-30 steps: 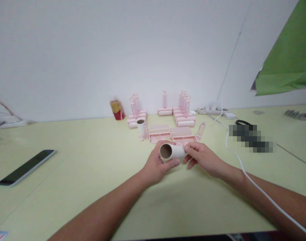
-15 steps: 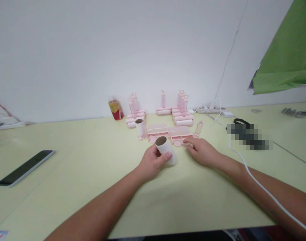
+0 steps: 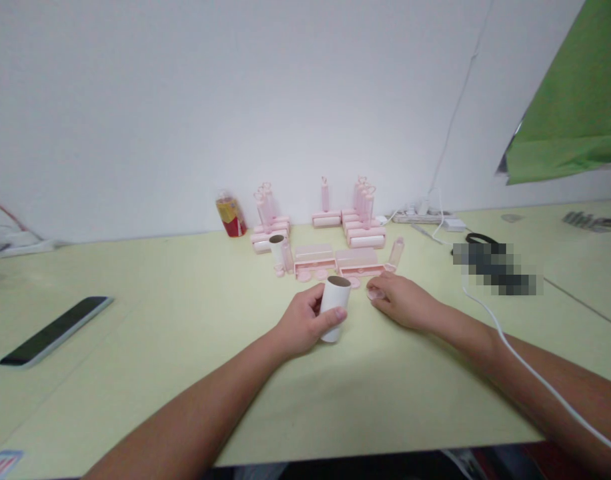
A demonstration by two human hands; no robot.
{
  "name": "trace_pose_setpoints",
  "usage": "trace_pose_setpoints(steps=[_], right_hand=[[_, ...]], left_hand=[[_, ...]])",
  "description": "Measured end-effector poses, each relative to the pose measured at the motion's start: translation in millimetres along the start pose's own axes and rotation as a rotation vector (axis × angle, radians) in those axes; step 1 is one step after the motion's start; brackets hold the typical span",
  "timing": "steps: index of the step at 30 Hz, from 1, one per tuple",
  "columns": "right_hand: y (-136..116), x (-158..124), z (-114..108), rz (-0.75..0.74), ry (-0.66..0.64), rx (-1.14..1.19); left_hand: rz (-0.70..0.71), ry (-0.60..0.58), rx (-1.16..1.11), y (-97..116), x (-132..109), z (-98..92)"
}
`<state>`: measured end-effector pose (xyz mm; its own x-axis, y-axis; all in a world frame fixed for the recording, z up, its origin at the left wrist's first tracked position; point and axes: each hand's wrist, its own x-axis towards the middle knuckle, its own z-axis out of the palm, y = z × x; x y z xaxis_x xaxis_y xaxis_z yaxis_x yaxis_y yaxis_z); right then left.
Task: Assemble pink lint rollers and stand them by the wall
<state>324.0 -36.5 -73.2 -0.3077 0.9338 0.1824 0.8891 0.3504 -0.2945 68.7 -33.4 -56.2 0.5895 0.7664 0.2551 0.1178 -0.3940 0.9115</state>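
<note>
My left hand (image 3: 305, 323) is closed around a white sticky-paper roll (image 3: 334, 312) with a brown cardboard core, held nearly upright above the table. Between the fingertips of my right hand (image 3: 403, 300) is a small pink round cap (image 3: 374, 293), partly covered by the fingers. Just beyond the hands lie another pink disc (image 3: 354, 283) and two open pink lint roller cases, a left case (image 3: 313, 255) and a right case (image 3: 356, 259). A pink handle (image 3: 396, 252) leans by the right case. A second roll (image 3: 276, 248) stands beside another handle (image 3: 287, 257).
Several assembled pink lint rollers stand at the back left (image 3: 266, 227) and back right (image 3: 365, 230). A red and yellow package (image 3: 231, 215) is near the wall. A phone-like black slab (image 3: 55, 331) lies left. A white cable (image 3: 505, 347) crosses my right forearm.
My left hand has turned the roll from a leftward tilt to nearly upright. My right hand has lifted the pink cap slightly nearer to me, away from the right case.
</note>
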Motion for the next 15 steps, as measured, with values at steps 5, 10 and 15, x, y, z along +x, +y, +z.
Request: trace_pose_setpoints(steps=[5,10,15], right_hand=[[-5.8,-2.0,-6.2,-0.019,-0.013,-0.027],[-4.7,-0.3,-6.6,-0.006,0.05,0.064],[-4.8,2.0,-1.6,0.056,0.15,0.626]], left_hand=[[-0.03,-0.053,0.089,0.6,0.2,-1.0],[-0.037,-0.061,0.195,1.1,0.7,-2.5],[-0.037,-0.038,0.379,1.3,1.9,-5.1]])
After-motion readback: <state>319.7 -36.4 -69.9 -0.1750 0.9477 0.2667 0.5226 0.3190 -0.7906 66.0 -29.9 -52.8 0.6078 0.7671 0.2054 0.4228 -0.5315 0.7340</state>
